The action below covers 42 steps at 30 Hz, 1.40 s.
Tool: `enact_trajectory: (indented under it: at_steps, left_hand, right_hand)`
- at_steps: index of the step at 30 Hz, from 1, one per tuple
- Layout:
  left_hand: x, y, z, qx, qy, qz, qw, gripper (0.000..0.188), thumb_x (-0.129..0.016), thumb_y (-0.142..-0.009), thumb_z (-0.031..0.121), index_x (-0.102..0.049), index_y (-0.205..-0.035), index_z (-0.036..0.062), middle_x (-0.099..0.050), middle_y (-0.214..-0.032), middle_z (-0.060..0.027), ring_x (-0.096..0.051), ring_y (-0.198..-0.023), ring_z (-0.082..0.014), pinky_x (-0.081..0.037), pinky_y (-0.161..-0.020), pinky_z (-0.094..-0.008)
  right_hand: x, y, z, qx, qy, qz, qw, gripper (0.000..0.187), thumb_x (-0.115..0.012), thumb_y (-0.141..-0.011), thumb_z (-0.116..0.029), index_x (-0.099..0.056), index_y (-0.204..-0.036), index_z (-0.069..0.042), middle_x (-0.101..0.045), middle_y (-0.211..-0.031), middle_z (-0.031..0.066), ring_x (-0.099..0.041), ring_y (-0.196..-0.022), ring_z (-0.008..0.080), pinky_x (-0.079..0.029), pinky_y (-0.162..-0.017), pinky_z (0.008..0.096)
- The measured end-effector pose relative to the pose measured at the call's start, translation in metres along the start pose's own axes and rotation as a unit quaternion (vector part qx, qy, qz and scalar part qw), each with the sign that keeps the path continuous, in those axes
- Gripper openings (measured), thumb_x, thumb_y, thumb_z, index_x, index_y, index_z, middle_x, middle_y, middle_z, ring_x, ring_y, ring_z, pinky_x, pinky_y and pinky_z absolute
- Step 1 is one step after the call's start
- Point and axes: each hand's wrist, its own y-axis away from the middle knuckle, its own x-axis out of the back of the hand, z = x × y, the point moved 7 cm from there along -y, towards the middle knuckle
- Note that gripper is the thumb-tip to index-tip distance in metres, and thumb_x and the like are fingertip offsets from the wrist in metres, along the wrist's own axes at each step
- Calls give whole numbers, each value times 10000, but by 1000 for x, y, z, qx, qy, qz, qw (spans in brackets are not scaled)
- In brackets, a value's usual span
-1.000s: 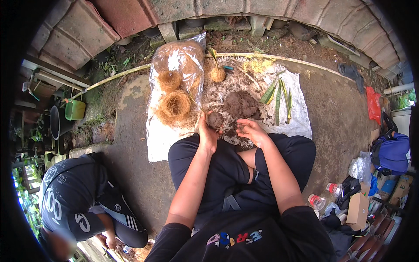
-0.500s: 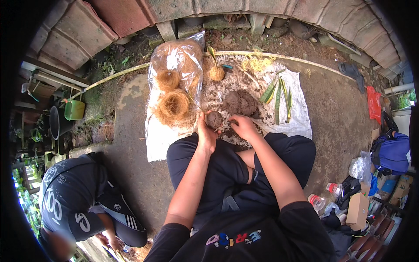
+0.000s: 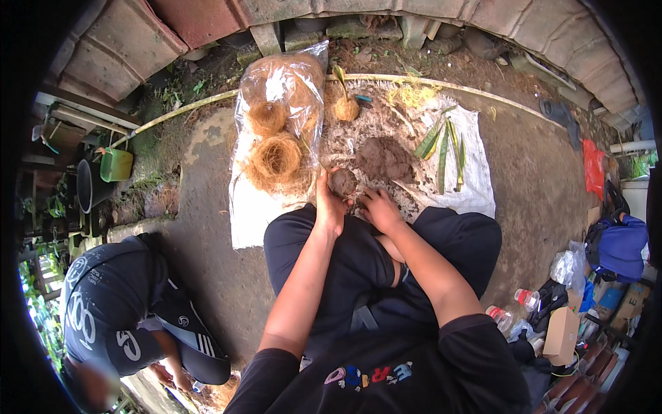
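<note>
Loose brown fibre nest is sitting on the white sheet at left, then the left hand is cradling a round mud ball in front of the crossed legs. Right hand is curling just beside it, can't tell if it's gripping anything. Mud heap is lying beyond, striped leaves are resting further right.
</note>
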Motion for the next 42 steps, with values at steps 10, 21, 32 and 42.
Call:
enact_trajectory:
  at_steps: [10, 21, 32, 42]
  left_hand:
    - [0, 3, 2, 4, 11, 10, 1000, 513, -473, -916, 657, -524, -1198, 231, -591, -1070, 27, -544, -917, -134, -367, -687, -303]
    - [4, 2, -3, 10, -24, 18, 999, 601, -447, -882, 708, -503, -1239, 227, -540, -1192, -9, -486, -982, -177, -327, -770, -336]
    - [2, 1, -4, 22, -32, 5, 999, 631, -459, -875, 704, -484, -1281, 222, -551, -1191, -2, -502, -980, -180, -346, -777, -351]
    - [6, 2, -5, 13, -33, 26, 999, 507, -457, -920, 666, -533, -1194, 247, -602, -1048, 14, -544, -881, -155, -362, -711, -332]
  right_hand:
    - [-21, 4, 10, 4, 46, -50, 998, 291, -614, -836, -86, -673, -1120, -112, -577, -1173, 102, -541, -1164, 317, -504, -940, 409]
    - [10, 6, 70, -224, -442, 67, 866, 314, -700, -861, -90, -628, -1165, -67, -604, -1146, 118, -646, -865, 187, -550, -764, 320]
    - [71, 43, 62, -252, -768, 86, 582, 278, -535, -1009, -304, -595, -1184, -95, -598, -1001, 42, -591, -773, 148, -499, -623, 279]
    - [29, 48, 63, -262, -800, 21, 540, 295, -501, -1028, -326, -566, -1187, -86, -566, -853, 15, -426, -559, 47, -350, -430, 167]
